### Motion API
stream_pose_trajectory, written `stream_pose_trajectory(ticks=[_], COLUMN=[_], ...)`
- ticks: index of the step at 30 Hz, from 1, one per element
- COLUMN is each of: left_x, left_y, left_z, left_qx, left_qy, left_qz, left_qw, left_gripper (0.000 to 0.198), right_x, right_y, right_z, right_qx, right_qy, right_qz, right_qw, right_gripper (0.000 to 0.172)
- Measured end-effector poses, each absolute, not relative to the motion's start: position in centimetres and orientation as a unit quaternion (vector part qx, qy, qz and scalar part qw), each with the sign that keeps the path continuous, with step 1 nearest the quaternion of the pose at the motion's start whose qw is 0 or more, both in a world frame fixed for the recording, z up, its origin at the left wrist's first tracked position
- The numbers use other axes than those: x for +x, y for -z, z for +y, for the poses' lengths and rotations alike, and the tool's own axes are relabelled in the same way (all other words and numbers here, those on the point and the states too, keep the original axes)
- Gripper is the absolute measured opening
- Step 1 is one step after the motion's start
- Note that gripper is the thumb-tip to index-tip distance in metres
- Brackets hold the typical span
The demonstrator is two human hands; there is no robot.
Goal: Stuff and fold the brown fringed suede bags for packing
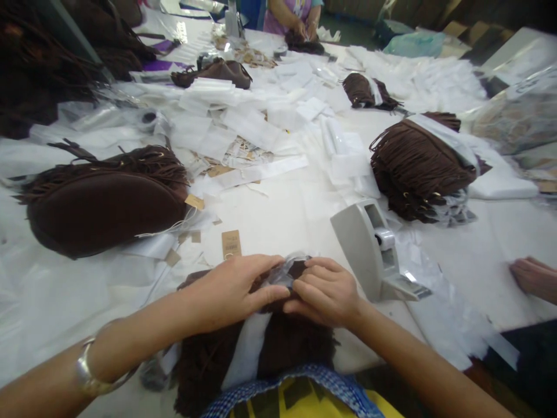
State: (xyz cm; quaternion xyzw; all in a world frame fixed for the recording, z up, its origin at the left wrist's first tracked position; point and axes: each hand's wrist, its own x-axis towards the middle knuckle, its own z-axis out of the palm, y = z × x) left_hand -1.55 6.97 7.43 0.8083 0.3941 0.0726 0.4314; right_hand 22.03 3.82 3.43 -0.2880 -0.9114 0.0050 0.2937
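Note:
A dark brown fringed bag [296, 342] lies at the table's front edge against my body, with a white strip [247, 348] across it. Both hands are at its far end, around a piece of clear plastic wrap [287, 271]. My left hand [248, 284] grips the wrap and brown material between thumb and fingers. Curled fingers of my right hand [326, 290] press on the same spot from the right. A brown paper tag [231, 244] lies just beyond my left hand. To the right stands a grey tape dispenser [363, 249].
Brown fringed bags lie at the left [108, 203] and right [422, 157]. Smaller ones [224, 72] are farther back. White paper and plastic [243, 125] litter the table. A person's hand [535, 278] rests at the right edge; another person [296, 17] handles brown material across the table.

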Motion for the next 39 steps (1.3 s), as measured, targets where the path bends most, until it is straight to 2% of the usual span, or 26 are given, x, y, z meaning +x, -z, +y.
stream_pose_trajectory(ticks=[2, 7, 11, 14, 15, 17, 19, 22, 26, 30, 32, 35, 37, 39], left_x=[-0.8, -0.9, -1.3, -1.6, -1.6, -1.8, -1.8, -1.6, -1.5, -2.3, -2.9, -3.6, -3.6, -3.6], left_y=[-7.7, -8.4, -6.6, -4.5, -4.1, -3.9, -4.3, -4.8, -3.0, -1.4, -2.2, -4.8, -6.1, -6.1], left_z=[7.6, 9.9, 11.7, 11.5, 11.1, 10.0, 9.0, 8.2, 8.6, 8.5, 7.3, 3.7, 0.3, -3.2], left_qx=[0.804, 0.777, 0.75, 0.773, 0.781, 0.796, 0.808, 0.814, 0.817, 0.812, 0.799, 0.784, 0.812, 0.861], left_qy=[-0.032, 0.061, 0.091, 0.054, 0.035, -0.005, -0.038, -0.052, -0.07, -0.088, -0.147, -0.255, -0.262, -0.213], left_qz=[0.374, 0.286, 0.239, 0.278, 0.298, 0.331, 0.355, 0.368, 0.388, 0.485, 0.513, 0.506, 0.46, 0.402], left_qw=[0.46, 0.558, 0.61, 0.568, 0.548, 0.507, 0.468, 0.446, 0.42, 0.312, 0.279, 0.254, 0.248, 0.227], left_gripper=[0.048, 0.034, 0.038, 0.037, 0.036, 0.035, 0.032, 0.031, 0.028, 0.033, 0.032, 0.027, 0.03, 0.039], right_x=[22.4, 22.7, 21.9, 21.8, 21.9, 22.4, 22.9, 23.0, 21.8, 20.8, 20.9, 21.6, 22.2, 22.7], right_y=[-3.3, -3.9, -4.1, -3.5, -3.4, -3.4, -3.6, -3.8, -2.8, -1.5, -1.9, -3.9, -5.3, -5.8], right_z=[3.8, 4.4, 5.4, 5.6, 5.5, 5.3, 5.2, 6.0, 8.1, 9.3, 8.6, 5.8, 3.1, 0.4], right_qx=[-0.295, -0.304, -0.357, -0.464, -0.49, -0.5, -0.474, -0.409, -0.351, -0.372, -0.381, -0.399, -0.363, -0.292], right_qy=[0.006, 0.014, -0.046, -0.134, -0.172, -0.248, -0.287, -0.294, -0.344, -0.268, -0.23, -0.211, -0.216, -0.215], right_qz=[-0.905, -0.881, -0.858, -0.807, -0.789, -0.778, -0.795, -0.834, -0.848, -0.877, -0.878, -0.844, -0.844, -0.882], right_qw=[0.306, 0.362, 0.367, 0.34, 0.328, 0.289, 0.245, 0.223, 0.197, 0.147, 0.176, 0.289, 0.33, 0.302], right_gripper=[0.028, 0.028, 0.023, 0.02, 0.024, 0.037, 0.036, 0.027, 0.029, 0.02, 0.02, 0.022, 0.023, 0.025])
